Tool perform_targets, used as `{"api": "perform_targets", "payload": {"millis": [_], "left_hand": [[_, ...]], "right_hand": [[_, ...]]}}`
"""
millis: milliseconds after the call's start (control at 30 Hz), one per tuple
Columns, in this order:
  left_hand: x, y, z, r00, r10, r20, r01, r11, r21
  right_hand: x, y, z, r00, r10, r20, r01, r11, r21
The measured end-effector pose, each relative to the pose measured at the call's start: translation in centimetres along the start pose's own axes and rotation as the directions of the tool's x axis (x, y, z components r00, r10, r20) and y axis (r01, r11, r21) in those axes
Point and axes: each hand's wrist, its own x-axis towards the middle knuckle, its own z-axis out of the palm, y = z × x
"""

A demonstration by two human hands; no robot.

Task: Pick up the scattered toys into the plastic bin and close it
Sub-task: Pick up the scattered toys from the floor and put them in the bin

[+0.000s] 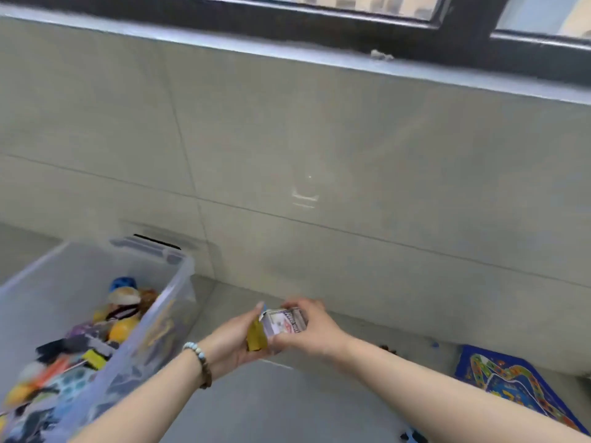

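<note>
A clear plastic bin [179, 282] stands at the lower left, open and filled with several mixed toys [96, 340]. To the right of the bin, both hands meet above the floor. My right hand [316, 334] grips a small stack of cards [284, 322] from above and from the right. My left hand [236, 337] lies palm up under the cards and holds an olive-yellow piece [256, 338] against them. A bead bracelet sits on the left wrist. No lid is in view.
A blue game board [511, 382] lies on the grey floor at the lower right. Small dark bits [412, 438] lie near the bottom edge and by the wall [388, 349]. A tiled wall and a window sill rise straight ahead.
</note>
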Motion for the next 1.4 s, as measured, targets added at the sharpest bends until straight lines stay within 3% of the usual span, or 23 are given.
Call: {"api": "perform_targets", "payload": {"millis": [100,333,400,467,600,767,967,1133,1400], "left_hand": [[-5.2,3.0,-6.6,0.993,0.084,-0.083,-0.087,0.996,-0.035],[-12.9,6.4,-20.2,0.926,0.226,-0.304,-0.289,0.940,-0.181],[-13.3,6.6,-22.8,0.932,0.194,-0.306,-0.255,0.952,-0.171],[-13.4,5.9,-24.3,0.925,0.139,-0.355,-0.168,0.984,-0.053],[-12.6,4.7,-24.8,0.884,0.146,-0.443,-0.137,0.989,0.053],[-10.0,5.4,-21.2,0.887,0.255,-0.386,-0.183,0.960,0.213],[-4.8,6.6,-11.2,0.905,0.361,-0.226,-0.251,0.880,0.402],[1.6,3.2,-2.5,0.963,0.250,-0.101,-0.163,0.839,0.520],[10.9,-7.4,7.4,0.999,0.048,-0.007,-0.028,0.682,0.731]], "right_hand": [[1.2,-6.5,6.5,0.991,-0.101,0.090,0.104,0.994,-0.027],[5.0,-16.8,19.2,0.954,-0.265,0.138,0.267,0.964,0.001],[6.2,-17.7,20.3,0.952,-0.296,0.077,0.298,0.955,-0.010],[7.0,-17.2,20.2,0.956,-0.289,0.043,0.290,0.956,-0.031],[7.1,-13.2,17.2,0.969,-0.231,0.090,0.242,0.961,-0.132],[6.4,-7.1,8.8,0.995,-0.050,0.087,0.068,0.973,-0.223],[2.9,1.1,-3.4,0.977,0.197,0.081,-0.161,0.930,-0.331],[-1.3,9.4,-11.2,0.925,0.379,-0.017,-0.365,0.878,-0.310],[-5.7,24.0,-13.5,0.811,0.575,-0.111,-0.579,0.816,-0.005]]}}
